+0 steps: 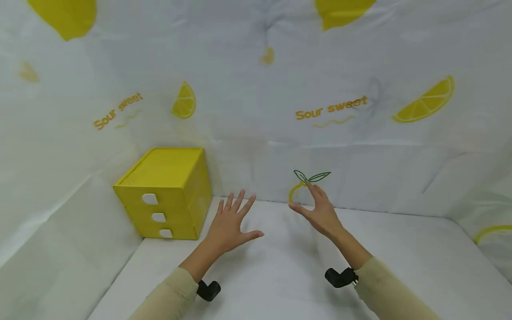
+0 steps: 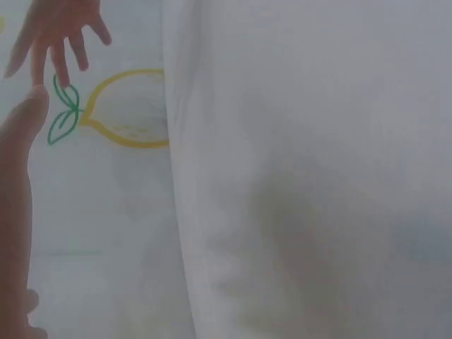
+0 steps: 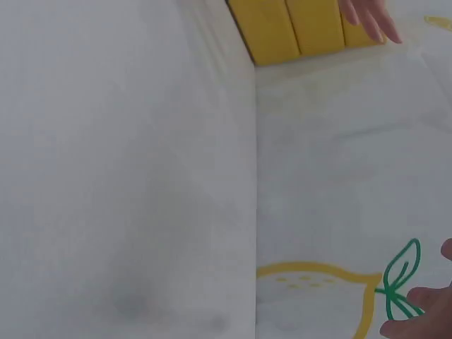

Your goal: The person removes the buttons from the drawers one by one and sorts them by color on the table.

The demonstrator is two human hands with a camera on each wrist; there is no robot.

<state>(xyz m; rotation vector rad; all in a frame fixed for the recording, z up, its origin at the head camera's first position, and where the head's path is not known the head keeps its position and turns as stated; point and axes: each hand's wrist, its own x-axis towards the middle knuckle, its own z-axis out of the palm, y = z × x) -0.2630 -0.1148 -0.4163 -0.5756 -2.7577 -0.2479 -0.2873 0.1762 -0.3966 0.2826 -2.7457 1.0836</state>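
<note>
Yellow drawer box [image 1: 170, 193]: frame left, apart from left fingers [image 1: 239, 200].
Left hand [image 1: 230, 226]: spread, released.
Right hand [image 1: 322, 214]: frame centre-right, fingers released.

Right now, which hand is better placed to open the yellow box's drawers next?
Probably the left hand: empty, fingers spread, it's nearer the yellow box; the right hand, also empty, is farther away.

White table [image 3: 127, 141], back edge against white wall cloth [image 3: 332, 191]. Yellow box [image 3: 282, 30], cropped, at table's back edge; left hand [image 3: 371, 15] partly overlaps it. Cloth print: lemon outline [image 3: 318, 268], green leaves [image 3: 389, 292]; right hand [image 3: 427, 321], mostly cropped, overlaps leaves.
</note>
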